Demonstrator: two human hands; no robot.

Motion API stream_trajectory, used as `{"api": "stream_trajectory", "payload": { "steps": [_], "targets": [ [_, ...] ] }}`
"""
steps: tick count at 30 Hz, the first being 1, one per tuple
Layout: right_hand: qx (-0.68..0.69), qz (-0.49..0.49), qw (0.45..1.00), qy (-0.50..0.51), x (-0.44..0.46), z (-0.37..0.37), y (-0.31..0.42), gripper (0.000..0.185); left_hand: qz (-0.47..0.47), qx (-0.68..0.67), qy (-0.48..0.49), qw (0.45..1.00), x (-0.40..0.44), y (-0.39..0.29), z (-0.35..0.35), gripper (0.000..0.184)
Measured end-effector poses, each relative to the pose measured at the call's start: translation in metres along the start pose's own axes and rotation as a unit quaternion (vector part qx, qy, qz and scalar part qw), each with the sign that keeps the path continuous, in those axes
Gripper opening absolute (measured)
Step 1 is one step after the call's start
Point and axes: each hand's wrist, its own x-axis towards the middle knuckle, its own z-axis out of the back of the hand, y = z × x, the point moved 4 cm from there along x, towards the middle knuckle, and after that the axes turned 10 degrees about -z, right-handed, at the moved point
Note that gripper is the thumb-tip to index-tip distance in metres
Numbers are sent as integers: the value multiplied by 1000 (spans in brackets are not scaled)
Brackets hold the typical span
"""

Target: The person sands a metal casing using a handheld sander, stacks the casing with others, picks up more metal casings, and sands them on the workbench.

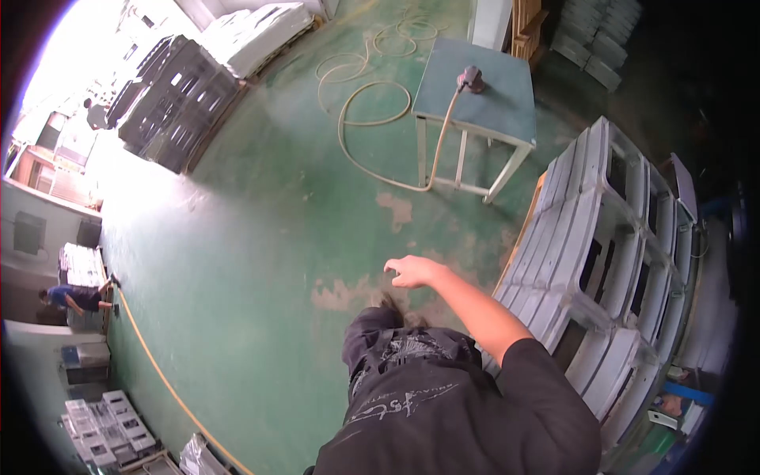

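My right hand [413,271] hangs in the air over the green floor, in front of my dark shirt. Its fingers are loosely curled, with a small gap between them, and nothing shows in them. Nearest to it, on the right, is a tall stack of grey molded panels [546,237]. Farther ahead, a dark red power tool [471,79], perhaps a sander, lies on a blue-grey topped table [507,107]. A pale hose [443,150] runs from the tool down to the floor. My left hand is out of view.
The hose coils [376,87] spread across the floor ahead. Dark stacked panels [178,103] and a white-topped pallet load [257,36] stand at the upper left. A yellow line [162,372] crosses the left floor. Another person [75,298] bends beside boxes at far left.
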Motion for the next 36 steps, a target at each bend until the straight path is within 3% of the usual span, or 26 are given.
{"api": "stream_trajectory", "payload": {
  "steps": [4, 6, 10, 12, 14, 18, 19, 20, 22, 24, 27, 28, 29, 30, 31, 32, 33, 36],
  "targets": [
    [14, -36, 995, -88, 108, 125, -34, 56, -17, -35, 13, 999, 67, -120, -15, 33],
    [46, -137, 969, -198, 153, 188, -67, 56, -28, -45, 23, 998, 112, -193, -17, 32],
    [143, -330, 887, -291, 194, 266, -114, 54, -105, -63, 2, 992, 218, -360, 24, 31],
    [133, -374, 867, -300, 209, 283, -136, 52, -173, -57, -6, 983, 277, -473, 45, 36],
    [165, -362, 858, -324, 223, 302, -163, 50, -226, 9, -4, 974, 312, -611, 69, 25],
    [226, -345, 839, -355, 247, 353, -171, 47, -437, 60, -20, 897, 332, -894, 60, 18],
    [216, -351, 825, -386, 250, 369, -164, 44, -487, 81, -18, 869, 382, -950, 55, 20],
    [203, -358, 813, -411, 247, 384, -153, 41, -514, 138, -25, 846, 367, -1006, 43, 22],
    [141, -341, 774, -514, 258, 404, -146, 25, -513, 91, 18, 853, 286, -1083, 12, 35],
    [89, -305, 748, -583, 286, 431, -153, 14, -535, 30, 52, 843, 254, -1134, -23, 35],
    [72, -312, 717, -620, 347, 497, -179, 13, -549, 181, -7, 816, 296, -1162, -58, 39],
    [75, -334, 703, -623, 364, 521, -188, 15, -621, 375, -45, 687, 325, -1153, -61, 21],
    [76, -359, 687, -627, 374, 547, -198, 17, -582, 463, -44, 667, 359, -1129, -54, 23],
    [80, -386, 689, -608, 390, 584, -215, 18, -459, 459, -44, 759, 324, -1128, -50, 49],
    [85, -415, 687, -590, 404, 622, -235, 20, -409, 575, 8, 709, 374, -1097, -30, 49],
    [93, -447, 689, -562, 416, 641, -250, 21, -250, 566, 94, 780, 367, -1085, -12, 46],
    [70, -460, 692, -551, 427, 665, -269, 25, -168, 518, 122, 830, 348, -1075, 1, 46],
    [63, -538, 701, -464, 433, 745, -320, 36, -102, 403, 90, 905, 305, -1099, 20, 43]
  ]
}}
